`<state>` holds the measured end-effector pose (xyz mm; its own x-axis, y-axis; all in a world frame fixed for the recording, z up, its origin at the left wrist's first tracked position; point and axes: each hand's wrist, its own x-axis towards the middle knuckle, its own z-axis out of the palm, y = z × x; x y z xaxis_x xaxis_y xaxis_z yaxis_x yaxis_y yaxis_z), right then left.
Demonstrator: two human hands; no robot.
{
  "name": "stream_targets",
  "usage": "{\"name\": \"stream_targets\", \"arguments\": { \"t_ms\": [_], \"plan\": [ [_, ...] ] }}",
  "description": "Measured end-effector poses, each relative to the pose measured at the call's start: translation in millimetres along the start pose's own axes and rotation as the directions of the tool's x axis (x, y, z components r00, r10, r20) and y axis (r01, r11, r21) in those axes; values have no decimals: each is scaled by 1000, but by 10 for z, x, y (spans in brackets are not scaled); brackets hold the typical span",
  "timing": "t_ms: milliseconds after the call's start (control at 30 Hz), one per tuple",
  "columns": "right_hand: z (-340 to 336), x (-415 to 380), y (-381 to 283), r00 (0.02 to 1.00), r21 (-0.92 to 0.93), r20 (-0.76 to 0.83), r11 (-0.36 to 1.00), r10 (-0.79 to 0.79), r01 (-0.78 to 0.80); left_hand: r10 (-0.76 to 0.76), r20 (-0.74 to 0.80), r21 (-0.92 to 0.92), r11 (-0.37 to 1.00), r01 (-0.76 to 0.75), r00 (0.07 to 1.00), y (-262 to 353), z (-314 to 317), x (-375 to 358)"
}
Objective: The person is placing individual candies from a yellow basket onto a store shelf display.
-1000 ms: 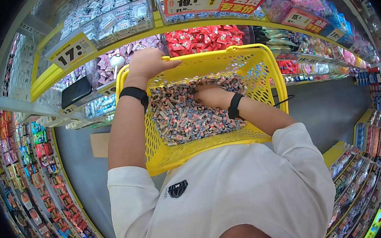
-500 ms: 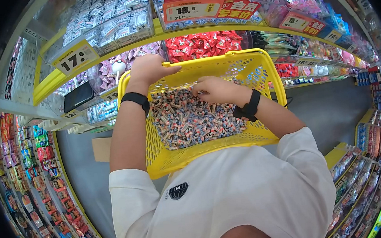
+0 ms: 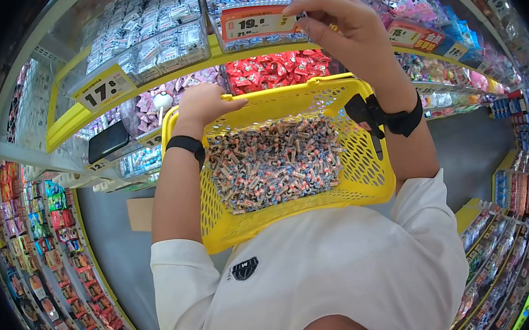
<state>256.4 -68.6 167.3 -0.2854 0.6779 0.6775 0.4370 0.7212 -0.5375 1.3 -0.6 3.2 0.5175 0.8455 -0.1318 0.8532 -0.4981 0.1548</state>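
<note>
Many small twist-wrapped candies [image 3: 271,164] are contained below the rim of a yellow perforated plastic basket [image 3: 223,228], its far edge set near clear bins of red-wrapped candies [image 3: 278,68], with open grey floor [image 3: 464,147] seen at both sides. The basket's far-left rim is gripped by the left hand [image 3: 201,106], thumb laid along it; the right hand [image 3: 353,28] is raised beside a red-and-white price card [image 3: 258,22], fingertips nearly closed, and whether anything is pinched cannot be told.

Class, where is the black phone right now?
In the head view, the black phone lies at left, on the shelf edge below the yellow 17.8 price sign.
</note>
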Motion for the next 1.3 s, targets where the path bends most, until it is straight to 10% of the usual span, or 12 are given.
{"name": "stream_targets", "arguments": {
  "t_ms": [500,700,1300],
  "plan": [
    [-189,729,340,925,-358,122,885,361,-298,10,-21,7,1000,-9,1000,-17,19,1],
    [-79,884,523,684,-479,364,757,633,-445,4,-12,-14,1000,-4,1000,-3,-17,-12],
    [-46,908,649,644,-437,456,785,614,-439,15,-31,3,1000,-15,999,-19,27,0]
  ]
}}
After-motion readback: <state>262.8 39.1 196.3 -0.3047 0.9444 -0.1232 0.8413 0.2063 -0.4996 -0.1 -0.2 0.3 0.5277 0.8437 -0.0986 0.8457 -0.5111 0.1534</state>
